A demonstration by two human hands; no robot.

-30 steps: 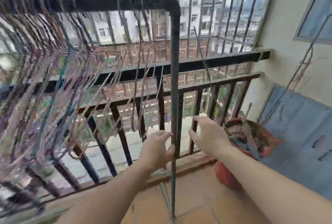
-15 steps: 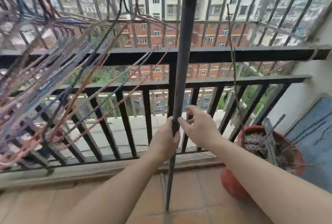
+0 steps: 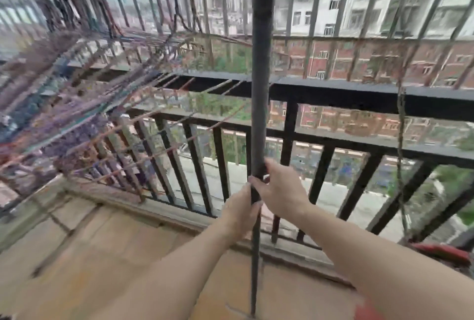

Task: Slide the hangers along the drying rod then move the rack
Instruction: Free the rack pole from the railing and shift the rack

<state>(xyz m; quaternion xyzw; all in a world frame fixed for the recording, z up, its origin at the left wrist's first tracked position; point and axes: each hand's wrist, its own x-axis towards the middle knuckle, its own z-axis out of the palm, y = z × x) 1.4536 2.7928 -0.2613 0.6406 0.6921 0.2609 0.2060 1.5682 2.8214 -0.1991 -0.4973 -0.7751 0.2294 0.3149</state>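
Both my left hand [image 3: 239,210] and right hand [image 3: 280,191] are wrapped around the dark grey metal rack upright [image 3: 259,89]; stiff, probably top-heavy with blurred wire hangers [image 3: 77,114], so grip mid-post.

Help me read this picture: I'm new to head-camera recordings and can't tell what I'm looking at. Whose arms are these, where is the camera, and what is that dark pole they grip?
The camera sits on a person's head and looks forward and down, so the two bare arms coming in from the bottom edge are the wearer's own. There is no machine here. The scene is a tiled balcony closed in by a black railing, with apartment blocks beyond it.

The dark upright pole is a leg of a clothes drying rack. Both hands are closed around it: the left hand lower, the right hand just above it.

The blurred tangle on the left is a bunch of empty wire hangers hanging from the rack's top rod. At the lower right edge you can see part of a red pot.
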